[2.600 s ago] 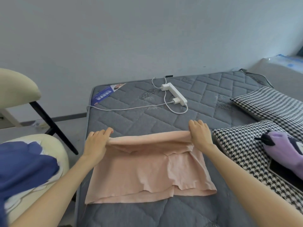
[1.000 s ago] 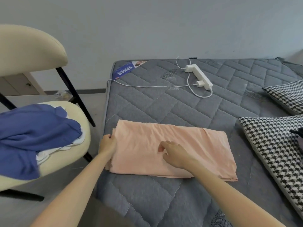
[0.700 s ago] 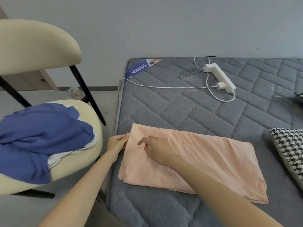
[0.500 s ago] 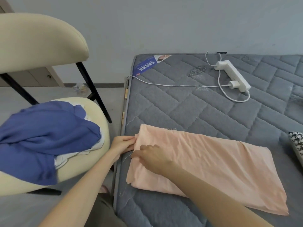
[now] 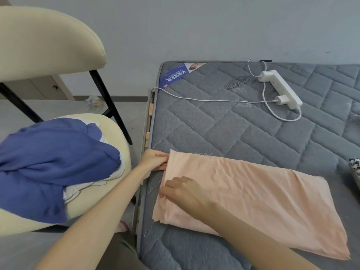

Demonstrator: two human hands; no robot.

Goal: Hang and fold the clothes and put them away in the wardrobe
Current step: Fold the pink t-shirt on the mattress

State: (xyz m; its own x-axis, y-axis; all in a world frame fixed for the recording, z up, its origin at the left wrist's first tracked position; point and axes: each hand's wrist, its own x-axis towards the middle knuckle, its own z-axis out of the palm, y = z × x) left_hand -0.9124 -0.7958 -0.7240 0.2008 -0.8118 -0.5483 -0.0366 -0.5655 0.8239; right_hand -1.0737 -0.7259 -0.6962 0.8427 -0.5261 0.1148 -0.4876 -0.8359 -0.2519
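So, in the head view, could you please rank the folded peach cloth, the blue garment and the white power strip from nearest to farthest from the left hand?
1. Folded peach cloth: edge gripped by the left hand.
2. Blue garment: left, on the cream chair.
3. White power strip: far right on the grey mattress.

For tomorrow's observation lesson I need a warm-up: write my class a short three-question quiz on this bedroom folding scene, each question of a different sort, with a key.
1. True or false: the folded peach cloth garment lies on the cream padded chair.
2. What is heaped on the chair's seat? A) a crumpled blue cloth garment B) a checked pillow C) a coiled cable
3. Fill the gap: the white plastic power strip lies on the grey quilted ____.
Key: 1 false; 2 A; 3 mattress.
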